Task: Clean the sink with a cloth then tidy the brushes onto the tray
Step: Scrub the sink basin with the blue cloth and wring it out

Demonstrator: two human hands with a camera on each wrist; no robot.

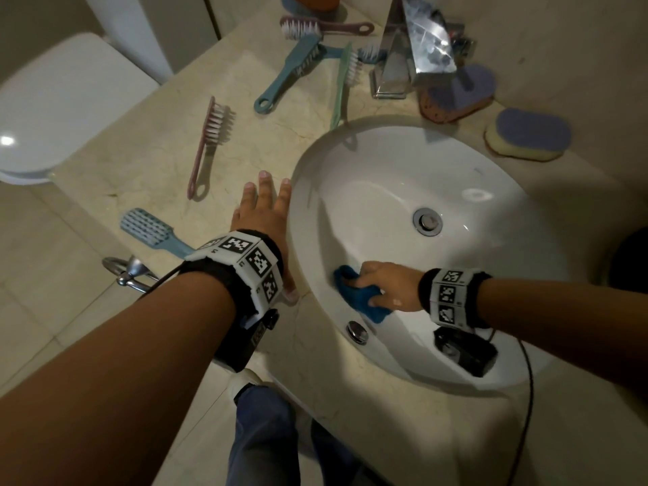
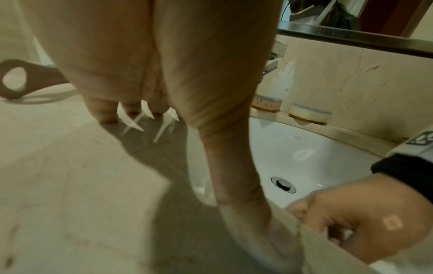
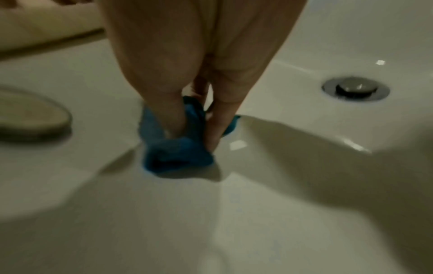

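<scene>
Down in the white sink [image 1: 403, 170], the right hand [image 1: 389, 287] is clamped on a bunched blue cloth [image 1: 361, 292], pressing it against the near inner wall of the basin, not far from the small round overflow fitting [image 1: 357, 332]. In the right wrist view its fingers [image 3: 168, 103] curl into the folds of the cloth [image 3: 173, 150], which lies flat on the porcelain, and the drain [image 3: 355, 88] sits off to one side. The drain plug [image 1: 427, 221] is well apart from the cloth, deeper in the bowl.

The left hand [image 1: 266, 219] lies flat on the beige stone surface [image 1: 147, 163] just beside the sink's left rim, its grip apart with fingers straight and spread, holding nothing. The left wrist view shows the fingertips [image 2: 105, 115] resting on the surface and the thumb along the basin's edge.

The brushes lie scattered on the surface: a pink brush [image 1: 207, 142] beyond the left hand, a light blue brush [image 1: 150, 228] near the front edge, a teal brush [image 1: 287, 73] and a pale green brush [image 1: 345, 82] further back, and a mauve brush [image 1: 315, 28] at the far end. A small blue brush [image 1: 368, 52] lies partly hidden by the chrome tap [image 1: 413, 43]. Two sponges [image 1: 529, 138] with purple tops sit behind the sink to the right of the tap. A white toilet lid [image 1: 59, 107] shows at far left.
</scene>
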